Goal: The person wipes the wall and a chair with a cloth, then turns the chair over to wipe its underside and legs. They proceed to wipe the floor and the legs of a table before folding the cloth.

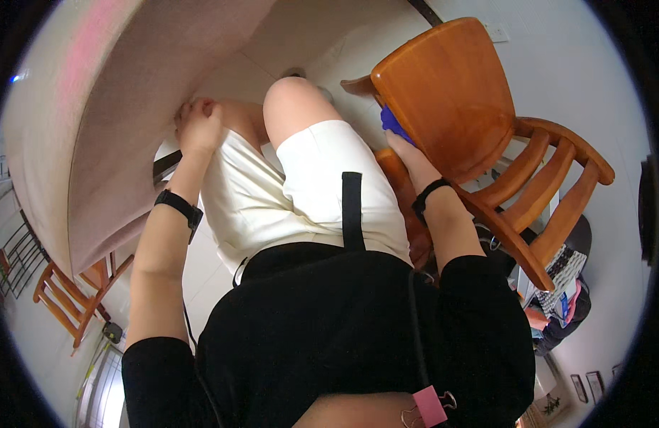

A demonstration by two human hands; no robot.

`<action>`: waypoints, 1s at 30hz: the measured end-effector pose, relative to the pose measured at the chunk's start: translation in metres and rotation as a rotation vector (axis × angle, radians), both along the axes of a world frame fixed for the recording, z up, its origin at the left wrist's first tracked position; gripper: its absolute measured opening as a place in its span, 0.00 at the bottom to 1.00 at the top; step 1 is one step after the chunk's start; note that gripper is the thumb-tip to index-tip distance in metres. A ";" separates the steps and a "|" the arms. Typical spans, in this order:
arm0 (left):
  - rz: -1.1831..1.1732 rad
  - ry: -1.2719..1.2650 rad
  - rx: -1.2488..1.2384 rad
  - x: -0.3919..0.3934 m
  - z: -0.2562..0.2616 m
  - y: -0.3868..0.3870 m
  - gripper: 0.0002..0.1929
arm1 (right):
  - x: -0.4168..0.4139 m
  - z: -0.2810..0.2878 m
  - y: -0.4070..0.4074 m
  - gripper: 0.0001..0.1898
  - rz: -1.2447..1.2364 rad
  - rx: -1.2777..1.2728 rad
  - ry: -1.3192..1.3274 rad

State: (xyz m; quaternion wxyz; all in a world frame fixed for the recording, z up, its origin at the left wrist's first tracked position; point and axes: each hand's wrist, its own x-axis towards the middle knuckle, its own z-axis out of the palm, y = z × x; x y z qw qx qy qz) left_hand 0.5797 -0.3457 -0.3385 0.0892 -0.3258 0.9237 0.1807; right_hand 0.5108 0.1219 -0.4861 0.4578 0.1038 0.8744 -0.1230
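Note:
My right hand (407,152) reaches to the side of a brown wooden chair (447,91) and presses a purple-blue cloth (395,125) against the edge of its seat. The seat hides most of the fingers. My left hand (198,125) rests at my left knee with its fingers curled, close to a large pale, draped surface (147,117), apparently a table. Nothing can be made out in that hand, though part of it faces away.
The chair's slatted back (538,176) extends to the right. Beyond it stands a pile of bags and fabric (562,291). More wooden chairs (75,299) are at the lower left. Light floor tiles (203,273) show beneath me. A wall socket (498,33) is at upper right.

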 end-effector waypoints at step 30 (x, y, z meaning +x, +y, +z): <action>-0.106 -0.009 0.344 -0.049 0.042 0.019 0.22 | -0.043 0.225 -0.043 0.15 -0.384 -0.900 0.672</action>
